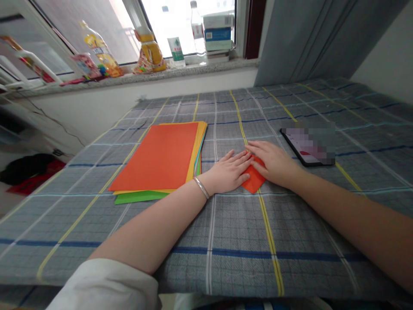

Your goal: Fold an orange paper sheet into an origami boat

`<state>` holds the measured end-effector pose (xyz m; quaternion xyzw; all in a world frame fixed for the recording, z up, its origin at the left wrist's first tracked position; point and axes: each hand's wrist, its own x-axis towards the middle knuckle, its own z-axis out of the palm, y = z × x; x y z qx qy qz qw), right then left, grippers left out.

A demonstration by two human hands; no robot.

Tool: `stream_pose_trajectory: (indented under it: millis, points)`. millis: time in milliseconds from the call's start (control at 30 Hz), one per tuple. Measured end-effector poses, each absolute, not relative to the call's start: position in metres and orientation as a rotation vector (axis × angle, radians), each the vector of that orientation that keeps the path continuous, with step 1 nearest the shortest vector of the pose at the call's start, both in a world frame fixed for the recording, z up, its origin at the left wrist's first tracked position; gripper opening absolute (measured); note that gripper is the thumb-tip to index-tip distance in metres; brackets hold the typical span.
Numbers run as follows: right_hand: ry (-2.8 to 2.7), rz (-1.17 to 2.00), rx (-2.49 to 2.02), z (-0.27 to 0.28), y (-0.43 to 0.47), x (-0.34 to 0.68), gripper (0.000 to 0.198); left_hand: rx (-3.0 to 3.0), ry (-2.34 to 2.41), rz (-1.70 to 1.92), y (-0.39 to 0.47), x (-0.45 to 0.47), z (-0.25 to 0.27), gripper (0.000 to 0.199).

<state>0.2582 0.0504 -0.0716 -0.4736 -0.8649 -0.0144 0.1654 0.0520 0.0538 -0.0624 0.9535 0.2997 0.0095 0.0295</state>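
Observation:
A small folded piece of orange paper [254, 181] lies flat on the checked tablecloth, its lower corner pointing towards me. My left hand [228, 173] rests on its left side, palm down with the fingers stretched out. From the right, my right hand [273, 161] lies over the upper part of the paper, fingers extended, their tips close to those of the left. Both hands cover much of the folded paper, so its upper outline is hidden. Left of my hands is a stack of coloured paper sheets [158, 157], orange on top, with yellow and green edges showing beneath.
A phone [306, 146] with a blurred screen lies to the right on the tablecloth [238, 228]. Behind the table, the windowsill [193, 71] carries bottles, a cup-like container [176, 51] and stacked boxes [218, 33]. A grey curtain [300, 38] hangs at the back right.

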Motion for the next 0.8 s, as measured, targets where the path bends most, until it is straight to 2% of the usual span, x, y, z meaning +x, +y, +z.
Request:
stream_pose_trajectory:
  millis: [100, 267, 800]
  points:
    - [-2.641, 0.099, -1.225, -0.081, 0.052, 0.255, 0.064, 2.946, 0.934, 0.043, 0.054, 0.052, -0.065, 0.057]
    - [-2.695, 0.127, -1.376, -0.087, 0.055, 0.257, 0.073, 2.902, 1.000, -0.016, 0.052, 0.052, -0.062, 0.063]
    - [-2.782, 0.171, -1.463, -0.084, 0.054, 0.286, 0.071, 2.801, 1.118, -0.308, 0.052, 0.034, -0.048, 0.072]
